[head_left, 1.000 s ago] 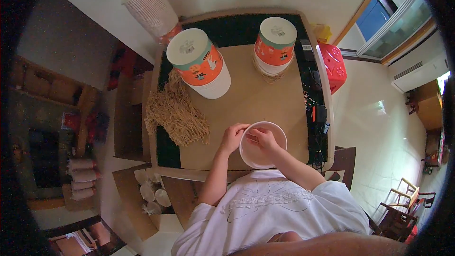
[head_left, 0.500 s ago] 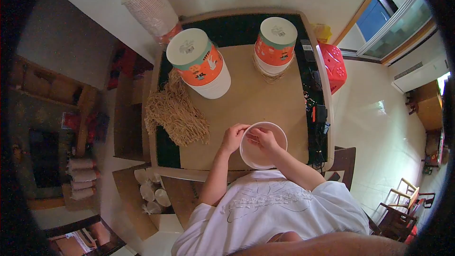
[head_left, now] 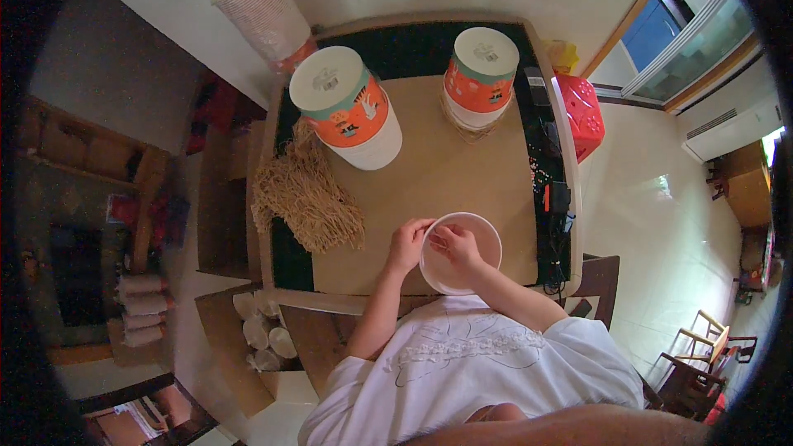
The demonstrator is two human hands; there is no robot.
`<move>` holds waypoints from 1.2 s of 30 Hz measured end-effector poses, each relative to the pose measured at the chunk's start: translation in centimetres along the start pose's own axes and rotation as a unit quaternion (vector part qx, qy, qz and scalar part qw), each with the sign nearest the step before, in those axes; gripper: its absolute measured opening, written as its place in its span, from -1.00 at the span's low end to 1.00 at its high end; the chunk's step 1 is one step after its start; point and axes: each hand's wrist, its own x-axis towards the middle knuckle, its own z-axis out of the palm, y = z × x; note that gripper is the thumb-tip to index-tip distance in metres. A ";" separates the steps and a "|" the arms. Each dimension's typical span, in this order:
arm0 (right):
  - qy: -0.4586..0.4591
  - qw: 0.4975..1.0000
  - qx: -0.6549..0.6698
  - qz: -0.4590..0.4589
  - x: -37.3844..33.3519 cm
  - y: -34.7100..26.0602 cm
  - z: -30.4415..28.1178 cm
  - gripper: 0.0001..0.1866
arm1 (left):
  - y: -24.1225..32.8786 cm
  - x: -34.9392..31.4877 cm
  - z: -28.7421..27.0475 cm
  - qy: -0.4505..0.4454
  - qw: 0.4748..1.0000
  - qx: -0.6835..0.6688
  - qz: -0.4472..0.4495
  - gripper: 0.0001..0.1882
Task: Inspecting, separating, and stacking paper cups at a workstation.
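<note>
A white paper bucket [head_left: 489, 235] stands with its mouth up at the near edge of the table, in front of my body. My left hand [head_left: 406, 244] is closed on its left rim, the fingers running along the outer wall. Reaching inside is my right hand [head_left: 454, 245], its fingers bent together against the inner left wall. Anything between those fingers is too small or hidden to make out. Left of the bucket lies a bundle of tan twisted paper cords [head_left: 314, 202].
Upside-down stacks of orange-printed buckets stand at the back left [head_left: 355, 128] and back right [head_left: 479, 87]. Another tall bucket stack [head_left: 264, 12] leans by the wall. Cables and a black-orange device [head_left: 558, 196] line the right edge; an open carton [head_left: 227, 347] sits below left.
The fingers of my right hand have curled in more inside the bucket. My left hand and the bucket have barely shifted.
</note>
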 end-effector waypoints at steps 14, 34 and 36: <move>0.064 0.997 0.003 -0.039 -0.2 1.6 -0.2 -0.85 | -2.0 -1.4 2.3 0.096 0.995 -0.020 -0.005 -0.72; 0.048 0.994 -0.072 -0.068 0.0 1.6 -0.6 -0.86 | -1.5 -1.6 1.8 0.070 0.997 -0.033 -0.026 -0.78; 0.045 0.993 -0.082 -0.078 0.1 1.7 -0.7 -0.86 | -0.9 -1.6 1.5 0.067 0.997 -0.034 -0.020 -0.79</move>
